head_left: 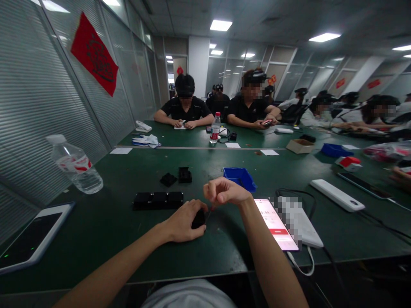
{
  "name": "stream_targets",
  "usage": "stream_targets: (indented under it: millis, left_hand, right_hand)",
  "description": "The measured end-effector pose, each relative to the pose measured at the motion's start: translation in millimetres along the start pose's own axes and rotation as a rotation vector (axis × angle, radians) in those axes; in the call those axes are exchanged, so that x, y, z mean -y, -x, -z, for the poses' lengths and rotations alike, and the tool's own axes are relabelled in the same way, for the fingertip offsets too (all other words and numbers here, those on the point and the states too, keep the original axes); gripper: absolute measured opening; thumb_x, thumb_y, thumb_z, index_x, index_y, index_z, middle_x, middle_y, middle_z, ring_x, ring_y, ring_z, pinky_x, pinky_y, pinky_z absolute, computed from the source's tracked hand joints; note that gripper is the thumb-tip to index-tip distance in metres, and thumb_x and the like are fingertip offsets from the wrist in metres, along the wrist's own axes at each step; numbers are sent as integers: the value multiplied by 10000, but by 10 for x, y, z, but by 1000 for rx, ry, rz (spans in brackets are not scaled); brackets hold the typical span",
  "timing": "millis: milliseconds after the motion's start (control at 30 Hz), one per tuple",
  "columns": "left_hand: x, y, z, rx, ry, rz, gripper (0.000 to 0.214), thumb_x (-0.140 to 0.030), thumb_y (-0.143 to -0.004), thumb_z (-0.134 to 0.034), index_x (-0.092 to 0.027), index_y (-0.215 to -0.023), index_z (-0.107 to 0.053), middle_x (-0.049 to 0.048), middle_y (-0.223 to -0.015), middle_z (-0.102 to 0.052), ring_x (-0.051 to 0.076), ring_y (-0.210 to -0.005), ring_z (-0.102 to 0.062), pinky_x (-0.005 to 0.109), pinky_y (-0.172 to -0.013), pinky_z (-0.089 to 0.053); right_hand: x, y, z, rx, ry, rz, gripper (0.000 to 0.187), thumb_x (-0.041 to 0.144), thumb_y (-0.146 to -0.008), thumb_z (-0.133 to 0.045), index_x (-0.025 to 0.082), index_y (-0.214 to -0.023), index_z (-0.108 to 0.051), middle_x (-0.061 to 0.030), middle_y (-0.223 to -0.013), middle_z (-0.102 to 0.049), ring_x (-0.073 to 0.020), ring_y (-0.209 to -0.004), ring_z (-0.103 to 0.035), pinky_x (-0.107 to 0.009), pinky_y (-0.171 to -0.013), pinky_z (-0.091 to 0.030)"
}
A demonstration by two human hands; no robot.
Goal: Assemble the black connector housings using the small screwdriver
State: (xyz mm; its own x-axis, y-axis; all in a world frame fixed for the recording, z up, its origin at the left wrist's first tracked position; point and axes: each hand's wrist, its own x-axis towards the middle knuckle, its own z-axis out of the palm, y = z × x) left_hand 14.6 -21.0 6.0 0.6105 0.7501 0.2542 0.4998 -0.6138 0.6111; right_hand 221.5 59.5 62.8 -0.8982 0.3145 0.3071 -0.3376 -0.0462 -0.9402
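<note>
On the green table, my left hand (186, 222) closes around a small black block (198, 219) and steadies it on the surface. My right hand (226, 191) is curled just above and to the right, fingertips together. A thin rod-like tool (209, 213) runs down from it to the block's right side; its exact kind is too small to tell. Left of the block lies a row of joined black square pieces (158, 199). Two loose black parts, one flat piece (168, 179) and one open box-shaped piece (185, 174), sit farther back.
A blue tray (238, 172) stands behind my right hand. To the right are a lit phone (276, 226), a white power bank (303, 224) with cables, and another white device (337, 195). A water bottle (77, 164) and a phone (35, 235) are left. Two people (184, 105) sit opposite.
</note>
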Motion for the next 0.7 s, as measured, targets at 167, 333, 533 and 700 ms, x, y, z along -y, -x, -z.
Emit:
stream_targets:
  millis: [167, 333, 533, 700]
  left_hand:
    - [18, 5, -8, 7, 8, -1, 382, -245, -819, -681, -216, -1170, -533, 71, -1151, -640, 261, -1032, -596, 428, -955, -483]
    - [9, 1, -9, -1, 21, 4, 378, -242, -829, -674, -218, -1178, -530, 75, -1162, -637, 268, -1047, -603, 443, -978, -474]
    - [-21, -1, 12, 8, 17, 17, 354, -242, -836, -675, -218, -1158, -530, 70, -1157, -641, 264, -1044, -608, 440, -972, -479]
    - [-17, -2, 7, 20, -8, 43, 334, -274, -856, -667, -206, -1156, -536, 78, -1151, -638, 264, -1034, -610, 442, -963, -479]
  right_hand:
    - [-2, 8, -9, -22, -32, -42, 354, 375, -834, -825, 134, -991, -618, -40, -831, -735, -36, -473, -514, -128, -379, -275]
    - [10, 6, -22, -36, -76, -107, 328, 409, -904, -751, 145, -938, -559, -77, -833, -774, -59, -431, -558, -156, -403, -376]
    - [35, -10, -68, -85, -84, -100, 367, 467, -925, -711, 145, -880, -539, -41, -755, -716, -44, -431, -505, -142, -395, -342]
    - [43, -16, -80, -62, -86, -83, 399, 485, -925, -702, 151, -806, -520, -11, -703, -656, -21, -419, -399, -119, -361, -261]
